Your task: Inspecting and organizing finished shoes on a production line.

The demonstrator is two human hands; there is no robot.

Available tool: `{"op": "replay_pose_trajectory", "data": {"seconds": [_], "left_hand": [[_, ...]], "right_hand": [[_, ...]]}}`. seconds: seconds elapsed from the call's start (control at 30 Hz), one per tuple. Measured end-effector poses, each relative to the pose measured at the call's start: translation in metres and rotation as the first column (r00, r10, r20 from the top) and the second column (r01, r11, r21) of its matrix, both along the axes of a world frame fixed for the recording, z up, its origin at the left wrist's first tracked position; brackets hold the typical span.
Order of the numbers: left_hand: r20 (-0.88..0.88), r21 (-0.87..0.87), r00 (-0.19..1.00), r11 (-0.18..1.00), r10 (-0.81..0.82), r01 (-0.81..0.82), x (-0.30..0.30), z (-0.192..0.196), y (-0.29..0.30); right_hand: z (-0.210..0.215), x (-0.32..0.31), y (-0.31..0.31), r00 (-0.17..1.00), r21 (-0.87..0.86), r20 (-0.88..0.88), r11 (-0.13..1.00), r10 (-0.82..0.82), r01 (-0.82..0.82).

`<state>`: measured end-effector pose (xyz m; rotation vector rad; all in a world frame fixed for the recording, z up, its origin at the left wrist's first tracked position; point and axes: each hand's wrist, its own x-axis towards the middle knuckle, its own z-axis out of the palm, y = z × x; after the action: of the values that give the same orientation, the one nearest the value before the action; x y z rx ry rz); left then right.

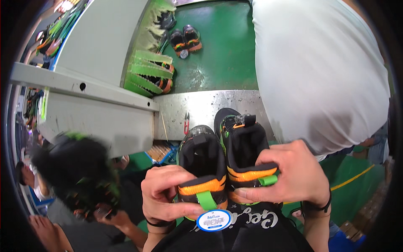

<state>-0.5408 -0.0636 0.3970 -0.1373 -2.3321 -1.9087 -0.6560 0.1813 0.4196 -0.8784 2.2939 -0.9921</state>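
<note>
Two black sneakers sit heel-up in front of the chest, side by side and touching. Far left, another person's hand holds a blurred dark shoe. Next, the left hand pinches the left shoe at its orange heel band, green pull tab and round tag hanging below. The right hand grips the right shoe around its heel. Behind them, more shoes lie on a green conveyor belt.

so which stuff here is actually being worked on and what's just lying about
In hand:
- left shoe, in left hand
- right shoe, in right hand

Lying about:
- pair of shoes on green belt
- red clippers
- blurred dark shoe, another person's hand
</note>
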Motion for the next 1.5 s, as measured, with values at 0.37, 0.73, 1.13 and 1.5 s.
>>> {"op": "replay_pose_trajectory", "data": {"seconds": [0.37,0.73,1.13,1.5], "left_hand": [[0.328,-0.095,0.882,0.917,-0.339,0.387,0.057,-0.065,0.138],[0.273,-0.059,0.687,0.701,-0.673,0.711,0.177,-0.081,0.185],[-0.141,-0.502,0.95,0.807,0.279,-0.312,0.121,-0.149,0.101],[-0.051,-0.94,0.958,0.31,0.282,-0.142,-0.056,-0.289,-0.042]], "right_hand": [[-0.115,0.082,0.16,0.319,0.007,0.947,0.99,0.04,-0.144],[-0.144,0.26,0.163,-0.08,0.249,0.961,0.957,-0.263,-0.15],[-0.169,0.323,0.298,-0.078,0.442,0.875,0.723,-0.478,0.531],[-0.136,0.369,0.238,0.005,0.537,0.65,0.464,-0.76,0.704]]}}
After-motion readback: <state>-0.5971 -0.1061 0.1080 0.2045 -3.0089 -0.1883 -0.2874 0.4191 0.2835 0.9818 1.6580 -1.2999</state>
